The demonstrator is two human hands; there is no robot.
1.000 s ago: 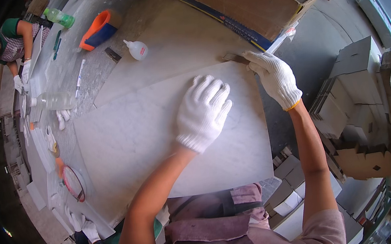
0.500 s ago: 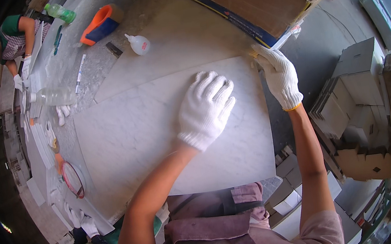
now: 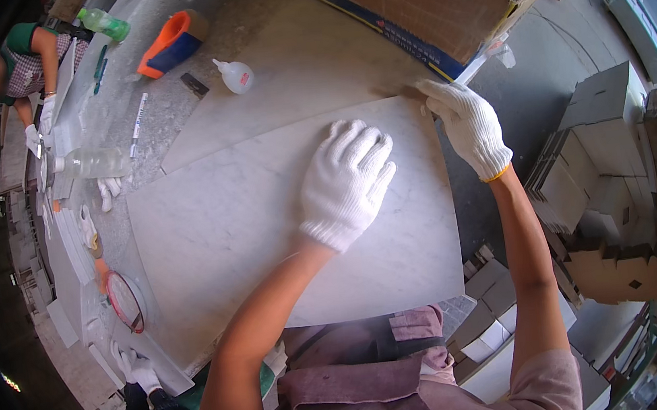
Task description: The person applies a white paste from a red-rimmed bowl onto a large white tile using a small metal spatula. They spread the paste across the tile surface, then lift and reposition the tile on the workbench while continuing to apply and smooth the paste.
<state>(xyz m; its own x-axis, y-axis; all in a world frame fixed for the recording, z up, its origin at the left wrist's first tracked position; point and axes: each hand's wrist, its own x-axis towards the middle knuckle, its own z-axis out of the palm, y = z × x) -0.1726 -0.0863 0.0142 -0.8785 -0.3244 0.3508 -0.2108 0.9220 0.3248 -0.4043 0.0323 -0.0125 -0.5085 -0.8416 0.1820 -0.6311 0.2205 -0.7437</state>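
A large white tile with faint grey veins point(image 3: 266, 228) lies in front of me, like marble in look. My left hand point(image 3: 346, 183), in a white knitted glove, rests palm down on it with the fingers stretched out. At the tile's far right corner is my right hand point(image 3: 465, 124), gloved the same way. Its fingers are curled together round something small, smeared by motion, that I cannot make out. Under the far edge of this tile, a second pale tile point(image 3: 283, 89) shows, turned at an angle.
A cardboard box point(image 3: 435, 6) stands at the far right. Toward the left lie a squeeze bottle point(image 3: 236, 76), an orange-and-blue tape dispenser point(image 3: 171, 46), a marker point(image 3: 139, 125) and a clear bottle point(image 3: 93, 162). Two co-workers are along the left side. Stacked cartons point(image 3: 599, 125) stand on the right.
My right hand has shifted slightly at the tile's corner, its fingertips moving a little left. My left hand stays in place on the tile.
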